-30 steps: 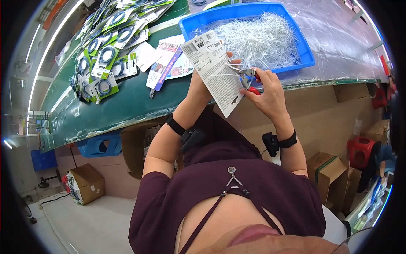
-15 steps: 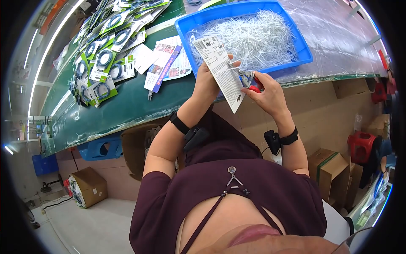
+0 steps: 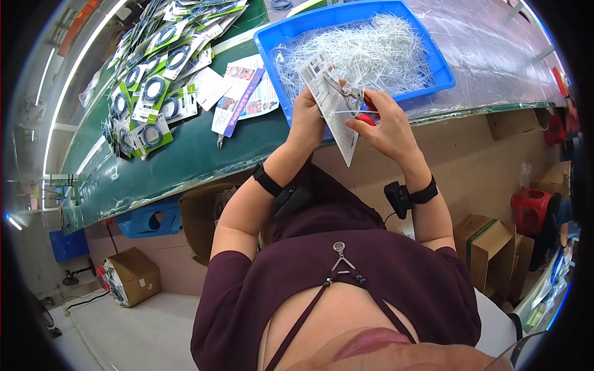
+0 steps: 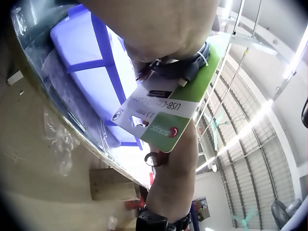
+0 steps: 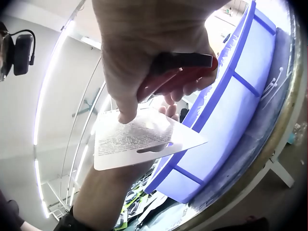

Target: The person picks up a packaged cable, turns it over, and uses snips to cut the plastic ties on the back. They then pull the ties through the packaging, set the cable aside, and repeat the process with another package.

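Observation:
My left hand grips a cardboard cable package, its printed back facing my right hand. In the left wrist view the green and white front reads USB-C, and a dark coiled cable is fastened to it with a white tie. Red-handled cutting pliers are in my right hand, fingers curled round the handles, metal head right at the card's back. A thin white tie end sticks out from the card by the pliers. From the right wrist, the red handles show under my palm.
Beyond the hands a blue bin holds a heap of white cable ties. Many carded cables are piled at the table's left. Leaflets lie between pile and bin, with another tool at their lower end.
The card has turned more edge-on to the head camera. My right hand has shifted slightly left with the pliers, and both hands have come a little closer together.

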`<action>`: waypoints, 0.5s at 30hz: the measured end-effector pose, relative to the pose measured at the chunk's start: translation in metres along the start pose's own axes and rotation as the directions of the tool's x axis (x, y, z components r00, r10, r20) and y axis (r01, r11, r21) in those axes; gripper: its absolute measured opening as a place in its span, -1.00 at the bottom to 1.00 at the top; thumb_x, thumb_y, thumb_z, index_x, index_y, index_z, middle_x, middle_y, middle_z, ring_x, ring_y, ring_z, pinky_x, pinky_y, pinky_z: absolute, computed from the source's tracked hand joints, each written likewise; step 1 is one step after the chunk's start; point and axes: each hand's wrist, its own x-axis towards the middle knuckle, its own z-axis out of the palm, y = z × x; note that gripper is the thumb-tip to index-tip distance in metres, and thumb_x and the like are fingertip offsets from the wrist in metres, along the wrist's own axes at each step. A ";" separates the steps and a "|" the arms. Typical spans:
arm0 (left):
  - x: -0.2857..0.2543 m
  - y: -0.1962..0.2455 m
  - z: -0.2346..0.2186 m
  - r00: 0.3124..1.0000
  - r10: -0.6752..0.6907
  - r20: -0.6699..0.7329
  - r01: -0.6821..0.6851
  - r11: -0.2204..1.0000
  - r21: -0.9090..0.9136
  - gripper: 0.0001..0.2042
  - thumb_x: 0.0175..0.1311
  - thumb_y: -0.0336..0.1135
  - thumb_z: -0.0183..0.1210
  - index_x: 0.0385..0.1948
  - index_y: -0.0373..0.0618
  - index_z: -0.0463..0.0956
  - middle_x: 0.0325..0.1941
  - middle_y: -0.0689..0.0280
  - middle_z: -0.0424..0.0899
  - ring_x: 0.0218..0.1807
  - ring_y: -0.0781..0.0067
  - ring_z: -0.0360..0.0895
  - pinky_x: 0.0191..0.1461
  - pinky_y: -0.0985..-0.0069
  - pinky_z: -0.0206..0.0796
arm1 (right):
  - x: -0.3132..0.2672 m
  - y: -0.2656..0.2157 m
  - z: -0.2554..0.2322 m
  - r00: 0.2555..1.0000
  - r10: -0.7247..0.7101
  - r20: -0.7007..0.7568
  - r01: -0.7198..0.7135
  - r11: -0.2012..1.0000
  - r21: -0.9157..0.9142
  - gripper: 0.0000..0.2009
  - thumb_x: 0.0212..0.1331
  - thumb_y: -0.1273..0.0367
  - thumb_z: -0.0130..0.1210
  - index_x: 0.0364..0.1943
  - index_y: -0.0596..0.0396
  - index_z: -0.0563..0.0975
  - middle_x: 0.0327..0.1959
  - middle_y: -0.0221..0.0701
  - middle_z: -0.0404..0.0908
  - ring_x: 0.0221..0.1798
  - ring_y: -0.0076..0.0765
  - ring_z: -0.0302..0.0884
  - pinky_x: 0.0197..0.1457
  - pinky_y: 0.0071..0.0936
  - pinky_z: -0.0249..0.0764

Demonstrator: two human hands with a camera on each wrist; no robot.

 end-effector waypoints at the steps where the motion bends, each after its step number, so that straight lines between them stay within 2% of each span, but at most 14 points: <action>1: 0.000 0.000 0.000 1.000 -0.001 0.011 0.001 1.000 -0.009 -0.60 0.26 -0.58 0.09 0.16 -0.22 0.38 -0.01 0.23 0.61 -0.04 0.43 0.60 0.03 0.49 0.50 | 0.000 -0.001 0.001 1.000 0.010 0.002 -0.010 1.000 0.002 -0.41 -0.03 0.15 0.38 0.03 0.20 0.47 -0.19 -0.26 0.54 -0.20 -0.23 0.54 -0.08 -0.40 0.48; 7: 0.001 -0.002 -0.003 0.999 -0.015 0.030 0.014 1.000 0.023 -0.55 0.26 -0.57 0.09 0.22 -0.20 0.33 0.03 0.22 0.58 -0.03 0.42 0.59 0.04 0.46 0.50 | -0.001 0.001 0.000 0.997 0.068 0.039 -0.070 0.996 0.057 -0.44 -0.04 0.16 0.39 0.00 0.21 0.50 -0.20 -0.24 0.56 -0.23 -0.23 0.54 -0.11 -0.41 0.47; 12: 0.004 -0.006 -0.001 0.999 -0.046 -0.001 0.046 0.992 -0.115 -0.56 0.28 -0.58 0.07 0.22 -0.20 0.31 0.03 0.17 0.58 0.00 0.28 0.61 0.05 0.37 0.52 | -0.006 0.004 0.002 0.999 0.050 0.002 -0.050 0.995 0.086 -0.44 -0.06 0.15 0.40 -0.01 0.21 0.52 -0.21 -0.24 0.57 -0.25 -0.19 0.55 -0.13 -0.41 0.48; 15: 0.005 -0.005 -0.004 0.999 -0.046 -0.028 0.041 0.983 -0.181 -0.56 0.29 -0.58 0.05 0.23 -0.21 0.30 0.03 0.14 0.57 0.01 0.19 0.61 0.04 0.31 0.53 | -0.016 0.008 0.001 0.988 0.118 0.098 -0.125 0.990 0.061 -0.41 -0.06 0.13 0.39 0.01 0.20 0.49 -0.21 -0.26 0.54 -0.22 -0.21 0.52 -0.10 -0.39 0.45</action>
